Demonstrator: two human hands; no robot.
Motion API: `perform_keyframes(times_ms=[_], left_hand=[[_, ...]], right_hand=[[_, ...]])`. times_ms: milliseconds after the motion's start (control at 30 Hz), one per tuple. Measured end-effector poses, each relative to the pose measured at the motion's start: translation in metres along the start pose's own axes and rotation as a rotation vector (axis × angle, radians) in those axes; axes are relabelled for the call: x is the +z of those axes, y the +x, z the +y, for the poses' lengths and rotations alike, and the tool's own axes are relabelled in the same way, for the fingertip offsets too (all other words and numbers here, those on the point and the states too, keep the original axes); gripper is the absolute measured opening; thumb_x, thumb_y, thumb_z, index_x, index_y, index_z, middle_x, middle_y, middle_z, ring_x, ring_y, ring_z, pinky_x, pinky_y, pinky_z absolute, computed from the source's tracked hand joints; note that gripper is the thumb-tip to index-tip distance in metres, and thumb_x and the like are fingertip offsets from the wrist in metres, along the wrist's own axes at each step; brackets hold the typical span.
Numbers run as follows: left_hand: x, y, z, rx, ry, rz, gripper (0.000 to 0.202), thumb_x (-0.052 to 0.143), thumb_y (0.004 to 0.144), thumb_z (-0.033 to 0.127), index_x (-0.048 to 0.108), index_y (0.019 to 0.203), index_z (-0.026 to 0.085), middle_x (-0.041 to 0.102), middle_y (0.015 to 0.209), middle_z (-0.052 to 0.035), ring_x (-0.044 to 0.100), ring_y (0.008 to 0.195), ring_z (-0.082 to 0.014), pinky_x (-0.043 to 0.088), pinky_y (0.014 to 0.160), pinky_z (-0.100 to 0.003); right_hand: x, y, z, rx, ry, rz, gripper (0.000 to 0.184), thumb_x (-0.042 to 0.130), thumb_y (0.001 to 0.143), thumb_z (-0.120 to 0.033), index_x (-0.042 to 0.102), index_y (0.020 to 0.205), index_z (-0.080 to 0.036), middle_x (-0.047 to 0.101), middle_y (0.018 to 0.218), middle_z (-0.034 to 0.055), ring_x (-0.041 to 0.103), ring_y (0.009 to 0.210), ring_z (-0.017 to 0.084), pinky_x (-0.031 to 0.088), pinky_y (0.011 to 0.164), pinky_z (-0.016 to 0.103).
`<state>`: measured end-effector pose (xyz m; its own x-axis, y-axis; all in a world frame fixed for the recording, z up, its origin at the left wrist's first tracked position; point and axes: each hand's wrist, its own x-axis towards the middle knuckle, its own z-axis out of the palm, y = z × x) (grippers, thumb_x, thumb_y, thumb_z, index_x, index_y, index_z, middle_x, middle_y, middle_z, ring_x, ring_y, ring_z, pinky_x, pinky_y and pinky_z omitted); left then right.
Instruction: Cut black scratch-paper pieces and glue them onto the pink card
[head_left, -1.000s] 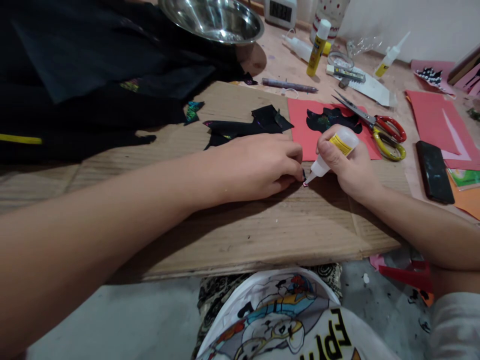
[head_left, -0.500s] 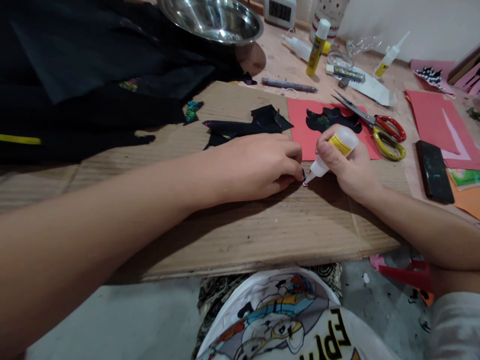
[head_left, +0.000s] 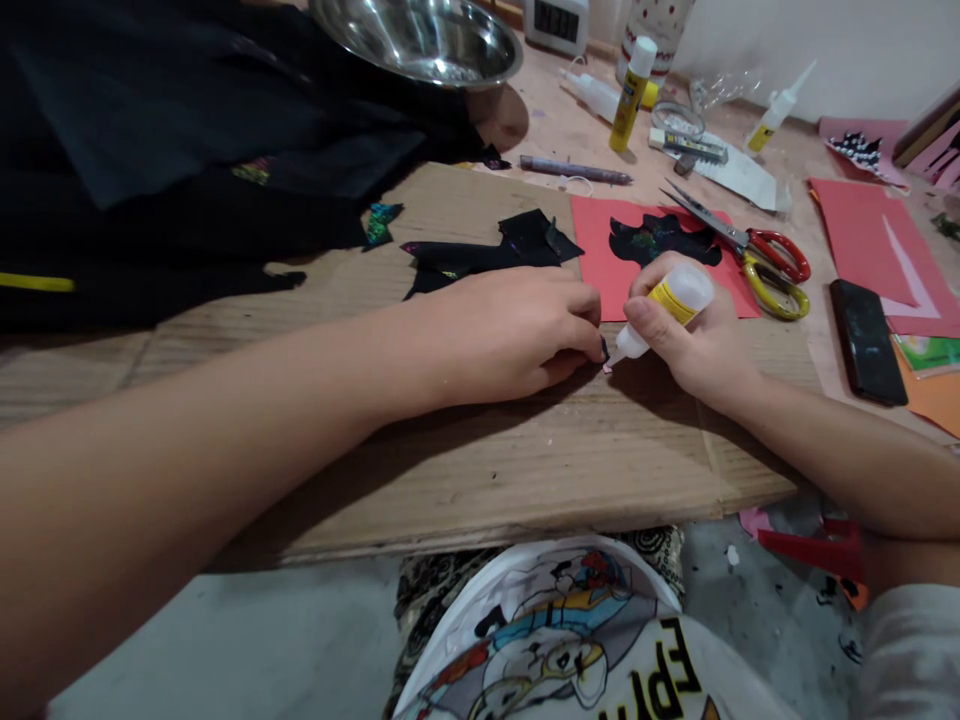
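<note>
My right hand (head_left: 694, 335) is wrapped round a small white glue bottle (head_left: 675, 300) with a yellow label, its nozzle tilted down to the left. The nozzle tip meets a tiny pink-and-black piece of paper (head_left: 607, 368) just above the cardboard (head_left: 480, 470). My left hand (head_left: 532, 330) pinches that piece between thumb and fingertips; most of it is hidden by the fingers. Behind the hands lies a red paper sheet (head_left: 592, 250) bearing a black wavy-edged cutout (head_left: 652, 238). Black paper scraps (head_left: 480, 255) lie beyond my left hand.
Red-and-yellow-handled scissors (head_left: 750, 240) rest partly on the red sheet. A dark phone (head_left: 866, 340) lies at right. A glue stick (head_left: 634, 95), a pen (head_left: 576, 170) and a steel bowl (head_left: 420, 40) stand or lie at the back. Black sheets (head_left: 187, 150) cover the left.
Both hands hold nearly the same position. The glue bottle has tipped slightly, with its nozzle still at the small piece. The whole view has shifted a little.
</note>
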<state>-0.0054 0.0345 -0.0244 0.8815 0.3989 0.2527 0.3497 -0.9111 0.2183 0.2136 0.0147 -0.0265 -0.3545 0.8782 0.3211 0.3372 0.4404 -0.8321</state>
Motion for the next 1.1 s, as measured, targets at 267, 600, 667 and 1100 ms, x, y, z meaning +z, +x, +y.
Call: perform_keyframes(times_ms=[267,600,667,1100], left_hand=[[-0.0001,-0.001,-0.0002,0.004,-0.01,0.008,0.027,0.058,0.093,0.017,0.08,0.104,0.028,0.072,0.097,-0.0067,0.066,0.095,-0.0228,0.053,0.088,-0.035],[-0.0013,-0.0009,0.0022,0.003,0.024,-0.03,0.028,0.055,0.097,0.017,0.079,0.108,0.025,0.07,0.099,-0.0055,0.064,0.095,-0.0209,0.053,0.089,-0.034],[-0.0015,-0.0016,0.0031,-0.001,0.017,-0.029,0.027,0.056,0.097,0.017,0.079,0.109,0.024,0.069,0.1,-0.0058,0.063,0.097,-0.0208,0.053,0.091,-0.035],[-0.0005,-0.0012,0.0029,-0.038,-0.001,-0.056,0.024,0.057,0.098,0.016,0.078,0.107,0.02,0.068,0.101,-0.0039,0.062,0.099,-0.0195,0.052,0.096,-0.036]], right_hand=[[-0.0009,-0.001,0.0012,-0.041,0.001,-0.012,0.042,0.07,0.088,-0.067,0.059,0.082,-0.027,0.06,0.077,0.0006,0.058,0.072,0.019,0.052,0.066,0.036],[-0.0003,-0.0024,0.0016,-0.104,-0.053,-0.013,0.04,0.064,0.095,-0.064,0.059,0.083,-0.026,0.062,0.078,0.0003,0.059,0.07,0.017,0.054,0.066,0.035],[-0.0004,-0.0028,0.0017,-0.098,-0.085,-0.022,0.041,0.062,0.095,-0.066,0.058,0.084,-0.026,0.062,0.078,0.0001,0.059,0.07,0.017,0.055,0.067,0.034],[-0.0027,-0.0029,0.0026,-0.126,-0.132,-0.033,0.038,0.06,0.098,-0.062,0.058,0.086,-0.026,0.063,0.08,-0.0001,0.061,0.073,0.017,0.056,0.07,0.035]])
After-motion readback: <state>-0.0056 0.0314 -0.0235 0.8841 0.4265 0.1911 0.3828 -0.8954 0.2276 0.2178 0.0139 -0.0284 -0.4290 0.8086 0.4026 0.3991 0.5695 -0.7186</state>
